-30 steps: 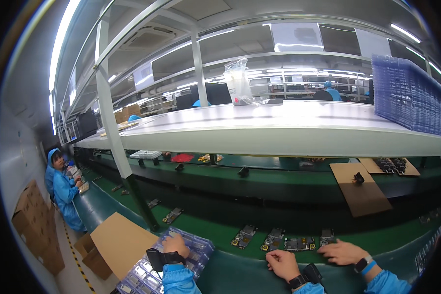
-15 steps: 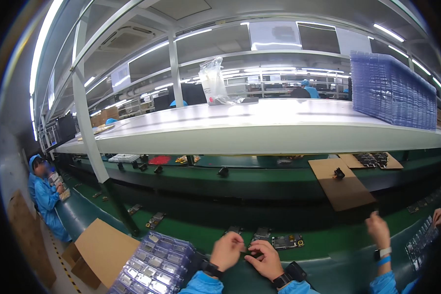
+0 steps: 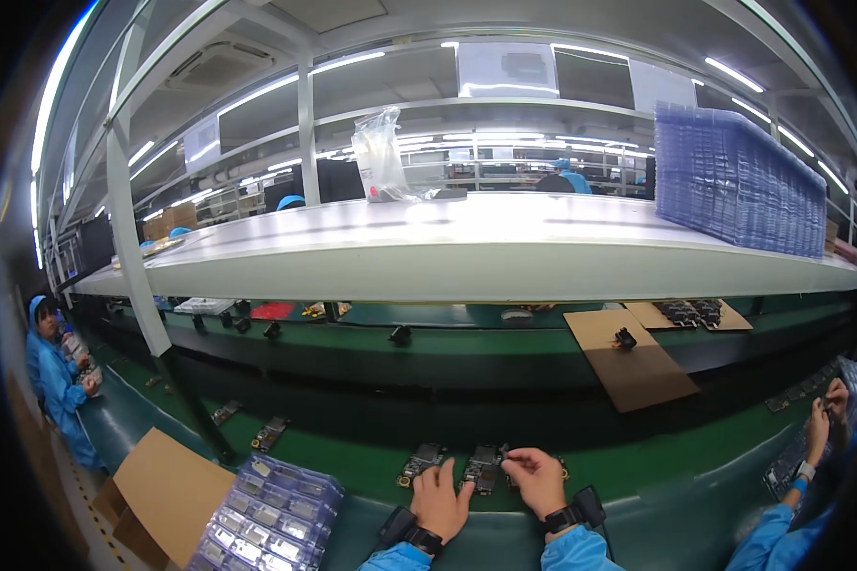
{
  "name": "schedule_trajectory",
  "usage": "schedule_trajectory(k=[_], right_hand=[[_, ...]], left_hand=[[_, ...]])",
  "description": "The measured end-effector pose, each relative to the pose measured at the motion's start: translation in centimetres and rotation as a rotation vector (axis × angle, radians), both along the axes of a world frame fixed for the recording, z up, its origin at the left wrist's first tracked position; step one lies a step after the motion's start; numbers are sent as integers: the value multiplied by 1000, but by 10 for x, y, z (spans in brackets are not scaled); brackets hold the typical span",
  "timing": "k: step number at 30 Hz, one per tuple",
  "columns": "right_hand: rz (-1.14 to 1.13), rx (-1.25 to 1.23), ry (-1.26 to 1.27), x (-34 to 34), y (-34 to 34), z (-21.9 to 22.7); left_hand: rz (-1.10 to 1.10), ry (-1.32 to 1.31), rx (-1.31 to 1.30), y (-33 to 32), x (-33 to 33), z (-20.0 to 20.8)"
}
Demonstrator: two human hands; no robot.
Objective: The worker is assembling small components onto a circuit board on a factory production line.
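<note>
My left hand (image 3: pixel 438 504) is open, its fingers spread at the near edges of two small dark circuit boards, a left one (image 3: pixel 423 462) and a middle one (image 3: pixel 483 468). They lie on the green conveyor belt (image 3: pixel 352 460). Beside the middle board, my right hand (image 3: pixel 540 482) is closed in a pinch by its upper right corner; whatever is between the fingertips is too small to make out. A third board lies mostly hidden under that hand. Dark bands circle both my wrists.
Clear plastic trays of parts (image 3: pixel 267 514) are stacked at my left by a cardboard sheet (image 3: pixel 167 490). More boards (image 3: pixel 269 433) lie farther left on the belt. A co-worker's hands (image 3: pixel 824 409) are at right; another person (image 3: pixel 57 381) sits far left. A white shelf (image 3: pixel 448 266) spans ahead.
My hands, earlier close together in front of the boards, have parted. The left now reaches the boards with fingers spread; the right has moved up beside the middle board. The view has shifted slightly.
</note>
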State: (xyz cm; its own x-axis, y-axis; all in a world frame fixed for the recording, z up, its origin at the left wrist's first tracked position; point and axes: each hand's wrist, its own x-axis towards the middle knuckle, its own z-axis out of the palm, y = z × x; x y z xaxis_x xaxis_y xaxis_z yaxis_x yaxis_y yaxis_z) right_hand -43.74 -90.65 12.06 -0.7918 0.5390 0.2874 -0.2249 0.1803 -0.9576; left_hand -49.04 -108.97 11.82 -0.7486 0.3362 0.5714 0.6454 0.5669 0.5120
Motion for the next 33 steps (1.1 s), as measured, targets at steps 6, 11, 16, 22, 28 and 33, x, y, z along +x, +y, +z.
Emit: schedule_trajectory(k=[6, 11, 16, 22, 28, 33], right_hand=[[-28, -251, 57, 1, 18, -3], [41, -172, 79, -3, 12, -5], [49, -88, 125, 4, 2, 23], [97, 227, 168, 26, -14, 69], [56, 904, 427, 55, -45, 133], [3, 984, 530, 69, -56, 151]], left_hand=[[156, -99, -275, 19, -4, 2], [46, -108, -131, 19, -12, -5], [-87, -349, 468, 9, -38, -14], [-293, -513, 891, -11, -28, 38], [-462, -724, 1057, -19, 42, 120], [-676, -589, 1014, -30, 64, 130]])
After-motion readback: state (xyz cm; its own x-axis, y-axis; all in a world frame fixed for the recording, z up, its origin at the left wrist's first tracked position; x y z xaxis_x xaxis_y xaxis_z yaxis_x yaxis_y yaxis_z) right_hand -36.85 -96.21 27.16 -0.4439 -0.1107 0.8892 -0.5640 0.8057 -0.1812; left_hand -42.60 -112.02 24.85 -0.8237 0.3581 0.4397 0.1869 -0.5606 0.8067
